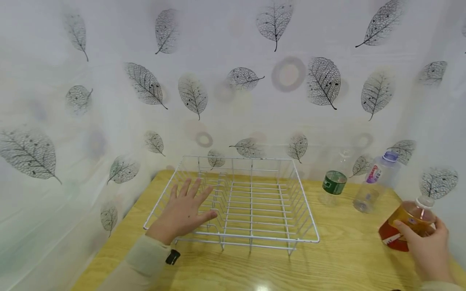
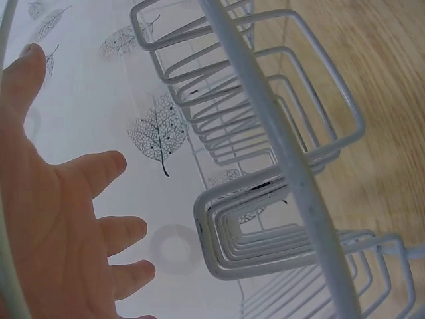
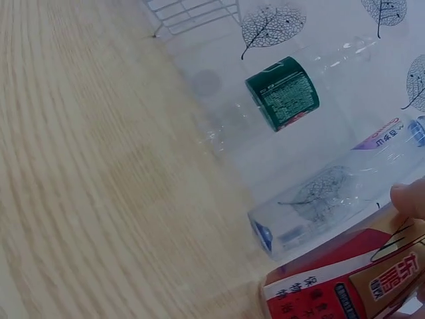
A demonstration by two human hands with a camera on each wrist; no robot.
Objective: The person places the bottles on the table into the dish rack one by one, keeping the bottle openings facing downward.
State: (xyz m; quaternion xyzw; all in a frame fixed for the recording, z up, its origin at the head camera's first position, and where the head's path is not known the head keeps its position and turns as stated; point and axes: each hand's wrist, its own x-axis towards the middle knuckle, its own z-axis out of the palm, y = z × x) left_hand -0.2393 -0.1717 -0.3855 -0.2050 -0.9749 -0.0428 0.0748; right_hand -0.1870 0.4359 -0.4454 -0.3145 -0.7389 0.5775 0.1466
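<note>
My right hand [image 1: 429,246] grips a plastic bottle [image 1: 395,232] with a red and gold label and a white neck, at the table's right side. In the right wrist view the bottle's label [image 3: 358,279] shows close up, with fingertips at its edge. My left hand [image 1: 185,212] is spread over the left part of a white wire dish rack [image 1: 251,238], fingers straight and holding nothing. The left wrist view has the palm [image 2: 53,219] beside the rack's wire loops [image 2: 265,179].
Behind the held bottle stand a clear bottle with a purple neck [image 1: 373,184] and a clear bottle with a green label [image 1: 334,184]. The wooden table [image 1: 327,262] meets a white curtain [image 1: 233,121] with a leaf print at the back and sides.
</note>
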